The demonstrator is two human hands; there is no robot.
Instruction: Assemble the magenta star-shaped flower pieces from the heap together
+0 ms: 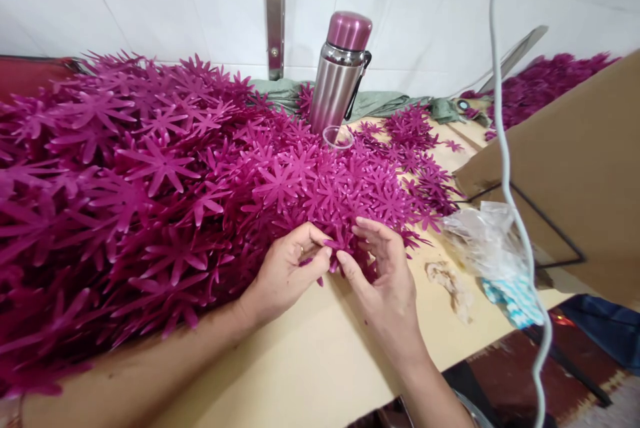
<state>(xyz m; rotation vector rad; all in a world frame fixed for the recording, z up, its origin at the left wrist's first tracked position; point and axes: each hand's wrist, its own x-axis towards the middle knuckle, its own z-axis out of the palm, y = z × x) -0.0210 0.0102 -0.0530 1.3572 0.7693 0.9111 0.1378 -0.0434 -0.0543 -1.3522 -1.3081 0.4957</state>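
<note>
A purple plastic flower piece (342, 242) with thin petals is pinched by one petal between the thumb and index finger of my left hand (293, 265). Close on its right is my right hand (385, 275), fingers curved and apart; the thumb tip comes up to the flower's lower edge, though contact is hard to make out. Behind and to the left spreads a big heap of the same purple flower pieces (163, 165), partly under my left forearm. Both hands are over the heap's front edge, above the pale yellow tabletop (320, 355).
A steel flask (336, 78) with a purple lid and a clear plastic ring (338, 137) stand at the back. To the right are a clear plastic bag (483, 238), a blue-white packet (513, 300), crumpled scrap (449, 285) and a cardboard box (565, 175). A grey cable (503, 128) hangs in front.
</note>
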